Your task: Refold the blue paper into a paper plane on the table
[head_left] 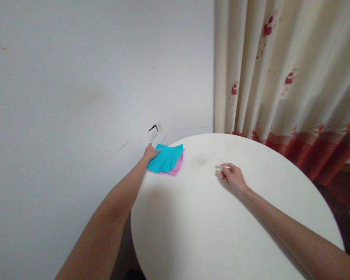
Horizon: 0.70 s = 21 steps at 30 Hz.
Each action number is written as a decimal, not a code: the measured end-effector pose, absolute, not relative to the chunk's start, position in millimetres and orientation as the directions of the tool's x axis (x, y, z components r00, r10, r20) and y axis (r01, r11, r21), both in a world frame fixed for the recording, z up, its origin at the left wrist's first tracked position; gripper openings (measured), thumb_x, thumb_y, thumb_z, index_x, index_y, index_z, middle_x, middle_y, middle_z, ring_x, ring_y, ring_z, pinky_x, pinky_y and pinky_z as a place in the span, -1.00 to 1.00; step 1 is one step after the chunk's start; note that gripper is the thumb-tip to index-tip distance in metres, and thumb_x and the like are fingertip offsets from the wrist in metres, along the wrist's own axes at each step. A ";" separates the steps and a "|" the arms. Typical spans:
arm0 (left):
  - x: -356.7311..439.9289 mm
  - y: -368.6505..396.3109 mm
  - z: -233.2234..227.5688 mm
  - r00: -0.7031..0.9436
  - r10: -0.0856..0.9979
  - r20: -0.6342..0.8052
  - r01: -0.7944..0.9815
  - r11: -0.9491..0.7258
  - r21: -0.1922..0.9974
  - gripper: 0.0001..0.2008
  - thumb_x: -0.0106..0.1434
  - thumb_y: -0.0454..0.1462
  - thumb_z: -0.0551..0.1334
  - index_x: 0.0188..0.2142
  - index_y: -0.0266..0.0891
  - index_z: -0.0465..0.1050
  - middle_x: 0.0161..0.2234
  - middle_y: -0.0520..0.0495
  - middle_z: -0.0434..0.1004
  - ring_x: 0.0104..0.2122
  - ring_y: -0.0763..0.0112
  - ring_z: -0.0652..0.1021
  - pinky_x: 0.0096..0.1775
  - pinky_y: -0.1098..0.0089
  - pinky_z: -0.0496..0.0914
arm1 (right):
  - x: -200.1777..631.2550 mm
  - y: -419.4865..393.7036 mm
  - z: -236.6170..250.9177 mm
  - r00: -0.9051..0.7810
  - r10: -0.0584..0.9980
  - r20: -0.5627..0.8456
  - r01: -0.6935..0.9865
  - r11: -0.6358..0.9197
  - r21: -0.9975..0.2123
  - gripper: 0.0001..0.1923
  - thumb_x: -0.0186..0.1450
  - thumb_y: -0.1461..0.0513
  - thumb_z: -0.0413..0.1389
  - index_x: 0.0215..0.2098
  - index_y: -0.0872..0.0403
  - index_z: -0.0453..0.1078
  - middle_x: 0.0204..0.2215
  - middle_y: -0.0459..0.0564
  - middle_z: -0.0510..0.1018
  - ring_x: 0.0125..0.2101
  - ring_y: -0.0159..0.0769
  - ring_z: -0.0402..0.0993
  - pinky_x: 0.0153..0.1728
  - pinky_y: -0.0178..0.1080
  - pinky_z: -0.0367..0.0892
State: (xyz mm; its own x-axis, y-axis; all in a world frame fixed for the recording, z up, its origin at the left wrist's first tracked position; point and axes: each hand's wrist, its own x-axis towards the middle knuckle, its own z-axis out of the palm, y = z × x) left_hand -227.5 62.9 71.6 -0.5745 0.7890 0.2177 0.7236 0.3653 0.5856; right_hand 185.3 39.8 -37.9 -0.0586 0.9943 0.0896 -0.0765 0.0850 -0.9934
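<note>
At the table's far left edge lie creased sheets of paper: a bright blue sheet [167,158] on top and a pink sheet [177,167] showing out from under it. My left hand [151,151] is closed on the left side of the blue sheet, its thumb over the paper; the other fingers are mostly hidden. To the right, my right hand [232,175] hovers just over or rests on the white tabletop, its fingers apart and loosely bent, with nothing in them. A gap of bare tabletop separates it from the paper.
The round white table [198,217] stands close to a white wall [105,77]. A wall socket [153,133] sits just beyond my left hand. A cream curtain with red flowers [280,77] hangs behind the table on the right. A faint grey smudge [201,159] marks the tabletop.
</note>
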 end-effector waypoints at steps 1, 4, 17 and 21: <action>-225.0 65.6 66.4 -0.581 0.771 0.262 0.743 0.371 0.558 -0.27 0.16 -0.18 0.37 0.25 -0.43 0.21 0.19 -0.50 0.34 0.22 -0.17 0.36 0.16 0.04 0.27 | 185.3 40.1 -38.6 -0.056 0.994 0.090 -0.081 0.085 -0.993 -0.59 0.09 -0.02 0.21 -0.24 0.10 0.45 -0.58 -0.01 0.56 -0.63 -0.33 0.39 -0.65 -0.31 0.15; -207.6 77.0 46.0 -0.423 0.831 0.360 0.881 0.284 0.380 -0.43 0.37 -0.21 0.12 0.32 -0.35 0.13 0.33 -0.43 0.14 0.33 -0.06 0.18 0.27 0.03 0.10 | 186.1 39.9 -40.2 -0.059 0.992 0.108 -0.083 0.103 -0.991 -0.60 0.09 -0.03 0.22 -0.26 0.09 0.47 -0.56 -0.02 0.56 -0.63 -0.33 0.38 -0.65 -0.31 0.16; -182.2 90.8 -27.1 -0.250 0.968 -0.009 0.954 0.247 0.167 -0.24 0.30 0.29 -0.10 0.41 0.19 0.02 0.47 -0.03 -0.15 0.40 -0.35 -0.14 0.21 -0.45 -0.27 | 181.5 39.1 -50.1 -0.130 0.968 0.217 -0.009 0.218 -0.976 -0.74 0.17 0.08 0.13 -0.42 0.11 0.50 -0.58 -0.04 0.54 -0.60 -0.36 0.36 -0.53 -0.26 0.26; -181.4 94.3 -22.1 -0.280 0.960 0.008 0.949 0.275 0.153 -0.23 0.33 0.26 -0.15 0.43 0.11 -0.03 0.47 -0.04 -0.17 0.41 -0.26 -0.12 0.24 -0.41 -0.24 | 181.1 37.8 -51.8 -0.166 0.961 0.220 0.001 0.224 -0.975 -0.76 0.18 0.10 0.13 -0.41 0.11 0.50 -0.58 -0.04 0.54 -0.58 -0.35 0.37 -0.51 -0.27 0.27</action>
